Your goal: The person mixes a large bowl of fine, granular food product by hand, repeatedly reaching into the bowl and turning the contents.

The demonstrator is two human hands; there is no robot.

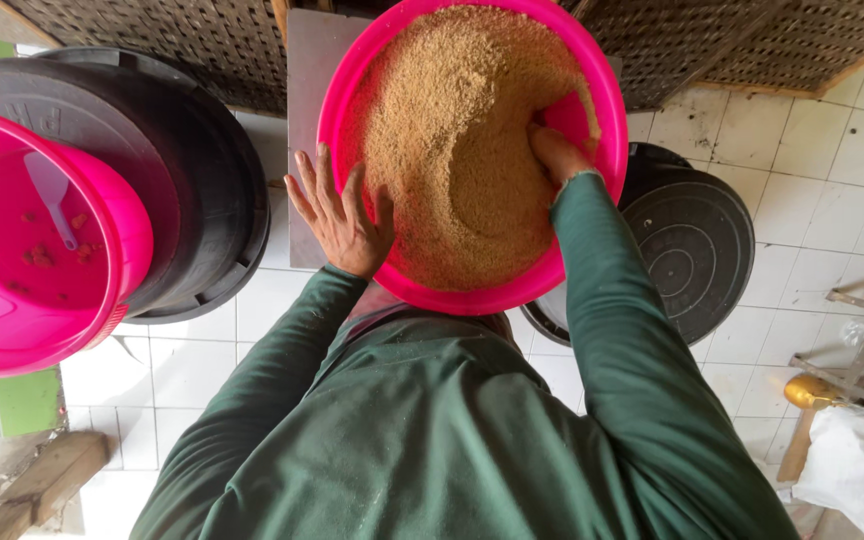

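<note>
A big pink basin (pixel 607 100) holds a heap of brown grainy meal (pixel 457 140). My left hand (pixel 340 215) rests flat against the basin's left outer rim, fingers spread. My right hand (pixel 555 152) is pushed into the meal on the right side, its fingers buried and hidden in the grain. Where the hand has dug, a patch of pink basin wall shows. Both arms wear dark green sleeves.
A second pink tub (pixel 102 290) with a lilac scoop (pixel 52 195) sits on a black barrel lid (pixel 202 170) at the left. Another black lid (pixel 697 250) lies right of the basin. White tiled floor, wooden lattice at top, a white sack (pixel 852 465) lower right.
</note>
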